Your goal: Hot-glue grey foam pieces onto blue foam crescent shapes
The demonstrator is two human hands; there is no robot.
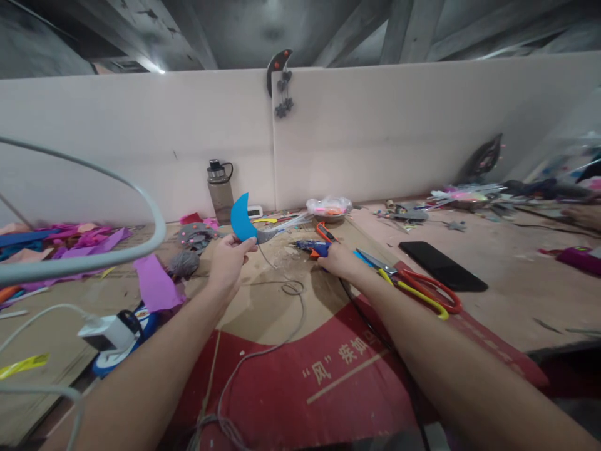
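Note:
My left hand [229,260] pinches a blue crescent-moon cutout [243,220] above the table. Its lower tip looks wrapped in grey yarn, and a strand of grey yarn [301,307] trails from it down over the cardboard. Closed around a blue hot glue gun [321,250] is my right hand [340,258]; the gun's nozzle points left toward the crescent, apart from it. A black cord runs back from the gun under my right forearm. Red-and-yellow-handled scissors [413,285] lie just right of that hand.
A black phone [441,266] lies at right. Along the back stand a bottle [220,194] and a bowl [329,210]. Felt scraps [94,244], a grey yarn ball [184,264] and a power strip [117,338] lie left. A grey hoop-like tube [157,219] crosses the left foreground. Another person's hand [585,216] shows far right.

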